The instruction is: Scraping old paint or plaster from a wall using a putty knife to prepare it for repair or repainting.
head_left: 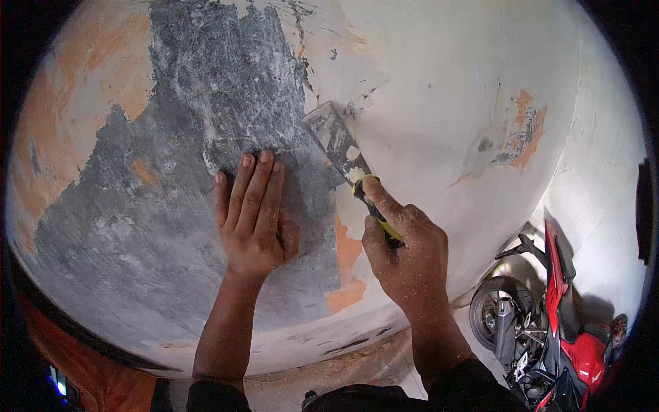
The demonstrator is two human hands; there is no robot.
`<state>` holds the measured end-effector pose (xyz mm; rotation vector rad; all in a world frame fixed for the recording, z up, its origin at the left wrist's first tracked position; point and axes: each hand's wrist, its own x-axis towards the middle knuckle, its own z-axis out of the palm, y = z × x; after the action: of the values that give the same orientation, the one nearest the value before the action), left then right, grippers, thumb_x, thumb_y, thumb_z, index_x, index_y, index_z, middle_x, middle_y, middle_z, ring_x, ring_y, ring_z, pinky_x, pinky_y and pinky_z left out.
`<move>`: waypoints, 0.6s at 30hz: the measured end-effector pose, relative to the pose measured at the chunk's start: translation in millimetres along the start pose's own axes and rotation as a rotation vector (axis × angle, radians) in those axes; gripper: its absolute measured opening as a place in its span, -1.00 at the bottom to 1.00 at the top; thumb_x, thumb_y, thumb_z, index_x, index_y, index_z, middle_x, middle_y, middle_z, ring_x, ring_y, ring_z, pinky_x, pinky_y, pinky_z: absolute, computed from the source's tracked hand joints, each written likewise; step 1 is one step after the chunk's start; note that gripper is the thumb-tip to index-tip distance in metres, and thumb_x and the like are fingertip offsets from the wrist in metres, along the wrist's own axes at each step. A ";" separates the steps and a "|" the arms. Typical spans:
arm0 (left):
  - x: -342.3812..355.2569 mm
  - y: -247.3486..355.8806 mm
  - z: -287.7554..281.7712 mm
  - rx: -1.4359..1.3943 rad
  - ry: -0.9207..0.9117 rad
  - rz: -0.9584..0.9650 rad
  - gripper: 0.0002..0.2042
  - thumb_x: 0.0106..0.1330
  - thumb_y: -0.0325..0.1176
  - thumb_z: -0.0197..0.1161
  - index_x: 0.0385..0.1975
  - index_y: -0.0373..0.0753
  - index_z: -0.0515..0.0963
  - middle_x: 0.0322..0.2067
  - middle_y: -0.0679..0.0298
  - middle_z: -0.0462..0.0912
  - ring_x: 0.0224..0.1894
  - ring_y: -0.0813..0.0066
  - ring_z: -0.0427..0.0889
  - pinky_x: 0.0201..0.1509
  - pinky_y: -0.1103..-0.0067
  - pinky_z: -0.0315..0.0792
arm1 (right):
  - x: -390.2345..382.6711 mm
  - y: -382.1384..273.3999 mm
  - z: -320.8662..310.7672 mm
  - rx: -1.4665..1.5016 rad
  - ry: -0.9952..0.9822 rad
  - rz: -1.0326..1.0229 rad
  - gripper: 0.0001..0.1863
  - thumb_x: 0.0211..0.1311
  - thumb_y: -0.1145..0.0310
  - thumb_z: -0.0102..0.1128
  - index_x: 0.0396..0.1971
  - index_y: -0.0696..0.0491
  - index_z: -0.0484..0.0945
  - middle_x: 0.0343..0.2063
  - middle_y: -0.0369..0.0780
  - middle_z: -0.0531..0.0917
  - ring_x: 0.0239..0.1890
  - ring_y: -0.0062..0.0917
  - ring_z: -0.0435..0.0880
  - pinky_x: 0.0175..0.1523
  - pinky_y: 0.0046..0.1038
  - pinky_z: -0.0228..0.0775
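Note:
My right hand (412, 254) is closed around the black and yellow handle of a paint scraper (335, 137), with the index finger stretched along it. The scraper's wide metal blade lies against the wall (439, 96), at the border between pale paint and bare grey. Whitish flakes cling to the blade. To the left, my left hand (251, 223) rests flat on the bare grey patch (165, 199), fingers stretched out, holding nothing. Below the blade, an orange strip of old paint (349, 268) shows along the patch's edge.
A red and black motorcycle (556, 316) stands at the lower right, near the wall's foot. Dusty debris (364, 360) lies on the floor along the wall. An orange-brown cloth (82, 364) is at the lower left. Another chipped orange spot (525, 134) marks the wall at right.

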<state>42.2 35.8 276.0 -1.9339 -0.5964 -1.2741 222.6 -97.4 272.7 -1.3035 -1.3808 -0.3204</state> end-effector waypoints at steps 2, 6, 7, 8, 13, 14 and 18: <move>0.3 -2.9 -1.3 0.017 -0.019 -0.004 -0.55 0.40 -0.32 -0.19 0.20 -0.33 0.45 0.27 0.09 0.42 0.40 0.13 0.26 0.51 0.12 -0.11 | -3.1 -10.5 -9.8 0.010 -0.050 0.082 -0.48 0.12 0.57 0.21 0.15 -0.04 0.57 -0.64 -0.19 0.48 -0.63 -0.57 0.43 -0.45 -0.47 0.35; 2.8 5.6 2.3 0.002 0.020 0.004 -0.54 0.36 -0.34 -0.18 0.17 -0.31 0.49 0.25 0.12 0.45 0.39 0.18 0.30 0.50 0.13 -0.07 | -55.9 21.5 -6.3 -0.007 -0.076 0.093 -0.40 0.13 0.51 0.24 0.24 -0.03 0.46 -0.60 -0.18 0.52 -0.58 -0.47 0.55 -0.44 -0.39 0.48; 4.4 7.9 3.7 0.012 0.019 -0.010 -0.54 0.33 -0.33 -0.17 0.14 -0.31 0.52 0.23 0.13 0.47 0.37 0.22 0.34 0.50 0.13 -0.03 | -53.6 22.4 -6.9 -0.052 -0.070 0.034 -0.40 0.13 0.49 0.26 0.25 0.00 0.45 -0.58 -0.18 0.52 -0.59 -0.48 0.54 -0.44 -0.39 0.48; 2.7 6.2 2.6 0.016 0.010 -0.011 -0.54 0.33 -0.33 -0.17 0.14 -0.31 0.52 0.23 0.13 0.47 0.37 0.22 0.34 0.50 0.13 -0.03 | -45.0 14.9 -5.2 -0.046 -0.076 0.038 -0.40 0.13 0.49 0.26 0.25 0.00 0.45 -0.58 -0.18 0.52 -0.59 -0.48 0.54 -0.44 -0.39 0.48; -3.2 -3.4 -4.5 -0.003 -0.043 -0.005 -0.53 0.39 -0.30 -0.21 0.21 -0.32 0.44 0.27 0.10 0.42 0.41 0.14 0.25 0.51 0.11 -0.12 | 2.1 -9.4 4.3 0.035 0.012 0.022 -0.49 0.15 0.57 0.19 0.17 0.01 0.54 -0.59 -0.17 0.53 -0.59 -0.54 0.46 -0.42 -0.48 0.36; -2.9 -4.0 -3.3 0.000 -0.041 -0.006 -0.53 0.39 -0.30 -0.21 0.21 -0.32 0.44 0.27 0.10 0.42 0.41 0.14 0.25 0.51 0.11 -0.12 | -0.8 -9.9 1.3 0.054 0.014 0.020 -0.48 0.15 0.58 0.19 0.17 0.01 0.54 -0.58 -0.18 0.53 -0.58 -0.55 0.46 -0.42 -0.48 0.36; 1.1 2.2 -0.8 0.002 0.016 0.011 -0.54 0.37 -0.31 -0.21 0.16 -0.31 0.49 0.25 0.12 0.45 0.39 0.18 0.30 0.50 0.13 -0.08 | -52.5 16.3 4.3 0.050 -0.048 0.064 -0.41 0.20 0.48 0.20 0.28 -0.04 0.42 -0.58 -0.21 0.53 -0.56 -0.49 0.51 -0.42 -0.42 0.44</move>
<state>43.8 33.8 276.5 -1.9208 -0.5776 -1.2802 219.4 -114.5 220.3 -1.3184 -1.3759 -0.2111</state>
